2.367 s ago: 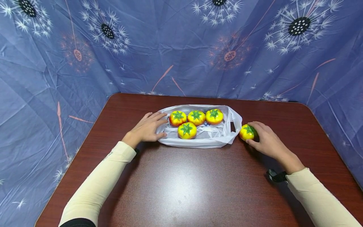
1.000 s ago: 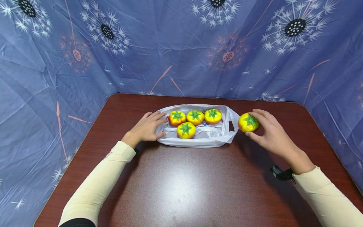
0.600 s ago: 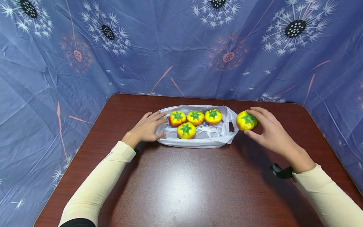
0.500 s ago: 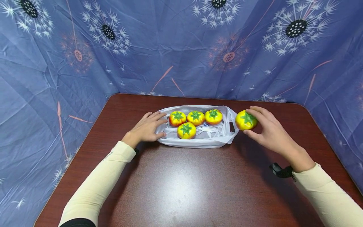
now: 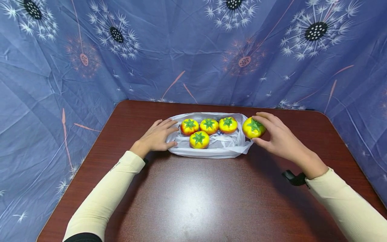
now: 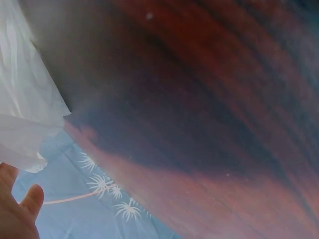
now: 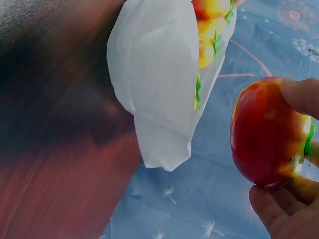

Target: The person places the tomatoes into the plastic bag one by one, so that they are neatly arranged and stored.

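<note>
In the head view my right hand (image 5: pixel 279 137) holds a yellow-and-red tomato (image 5: pixel 252 128) with a green star-shaped top, between thumb and fingers. It is raised above the right end of a white plastic bag (image 5: pixel 199 153), covering part of that end's handle. The right wrist view shows the red underside of the held tomato (image 7: pixel 264 132) beside the bag (image 7: pixel 154 74). Several similar tomatoes (image 5: pixel 199 139) sit inside the open bag. My left hand (image 5: pixel 155 136) lies at the bag's left end, fingers spread and touching its edge; the left wrist view shows only some fingers (image 6: pixel 31 199).
The bag lies on a brown wooden table (image 5: pixel 145 201) with rounded far corners. A blue curtain (image 5: pixel 169 43) printed with dandelions hangs behind and around the table. A dark band (image 5: pixel 294 178) is strapped at my right wrist.
My right hand has lifted the tomato off the table right of the bag and carried it left, over the bag's right end. The left hand has stayed in place.
</note>
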A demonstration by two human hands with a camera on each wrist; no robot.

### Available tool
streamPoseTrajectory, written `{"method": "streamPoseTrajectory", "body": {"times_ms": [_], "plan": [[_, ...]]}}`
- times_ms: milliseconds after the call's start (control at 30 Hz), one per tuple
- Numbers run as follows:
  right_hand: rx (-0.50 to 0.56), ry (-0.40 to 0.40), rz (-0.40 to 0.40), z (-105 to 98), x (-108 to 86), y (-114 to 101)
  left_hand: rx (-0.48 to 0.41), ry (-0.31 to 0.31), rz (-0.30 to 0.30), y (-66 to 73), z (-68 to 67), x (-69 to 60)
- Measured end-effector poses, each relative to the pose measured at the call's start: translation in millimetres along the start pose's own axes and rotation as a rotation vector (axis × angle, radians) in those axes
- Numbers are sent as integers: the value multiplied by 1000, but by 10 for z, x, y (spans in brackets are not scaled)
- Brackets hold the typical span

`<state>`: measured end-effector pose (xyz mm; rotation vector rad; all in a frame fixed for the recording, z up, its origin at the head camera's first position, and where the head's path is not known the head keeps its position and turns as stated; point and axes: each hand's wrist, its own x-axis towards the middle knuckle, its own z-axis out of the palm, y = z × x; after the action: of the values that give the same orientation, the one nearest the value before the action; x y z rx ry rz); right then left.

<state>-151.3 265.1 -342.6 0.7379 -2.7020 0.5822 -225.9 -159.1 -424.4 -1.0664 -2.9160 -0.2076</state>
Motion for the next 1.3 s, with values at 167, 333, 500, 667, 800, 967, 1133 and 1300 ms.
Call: {"method": "streamPoseTrajectory", "body": {"times_ms": [167, 333, 500, 667, 800, 967, 1133, 1300], "plan": [[-3, -21, -21, 54, 53, -24, -2, -4, -3, -5, 8, 2], [-5, -48, -43, 122, 98, -61, 0, 2, 5, -4, 12, -6], [-20, -109, -48, 192, 170, -115, 4, -2, 4, -3, 7, -7], [-33, -168, -25, 293, 241, -160, -7, -16, -2, -2, 9, 1], [-50, -172, -52, 414, 292, -173, -9, -16, -7, 0, 5, 3], [-58, -170, -72, 584, 324, -184, -11, -20, -11, -4, 8, 8], [-32, -184, -69, 755, 319, -199, -4, -21, -7, -8, 19, 13], [-32, -198, -60, 892, 303, -227, -3, -15, -7, -15, 35, 13]]}}
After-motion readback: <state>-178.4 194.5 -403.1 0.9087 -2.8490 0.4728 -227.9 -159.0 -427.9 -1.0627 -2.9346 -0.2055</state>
